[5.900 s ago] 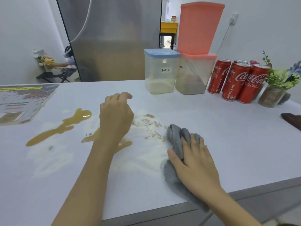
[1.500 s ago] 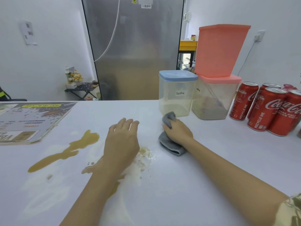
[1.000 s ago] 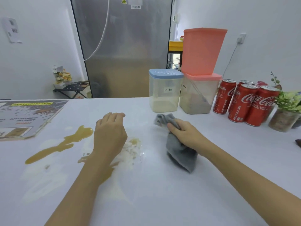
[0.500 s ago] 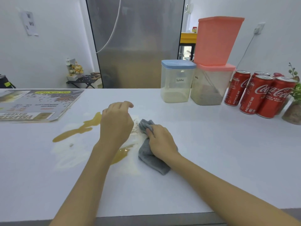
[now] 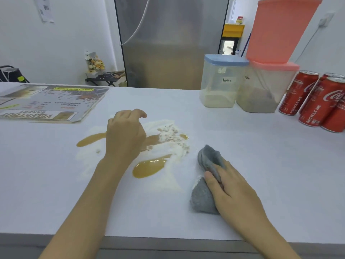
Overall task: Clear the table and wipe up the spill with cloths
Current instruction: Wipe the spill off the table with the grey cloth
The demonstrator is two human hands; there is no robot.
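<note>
Nearest, the right hand lies on a grey cloth, fingers nearly straight and pressing it flat to the white table. The cloth is bunched, its long axis running from the near edge away toward the tubs, the far end raised in a fold; the hand hides its right side. Just left of it lies the spill: a brown puddle amid smeared white powder with clumps, stretching leftward. The left hand hovers over the spill's middle, fingers loosely curled and holding nothing; it hides part of the brown streak. Farther left lies a printed menu, upside down to the viewer. At the far right stands a blue-lidded tub labelled "latte", about a quarter full of pale powder. Beside it a pink-lidded tub holds greyish powder and a scoop, its label hard to read. A pink bin sits on that lid, contents unseen. Red cans are cut off by the right edge.
</note>
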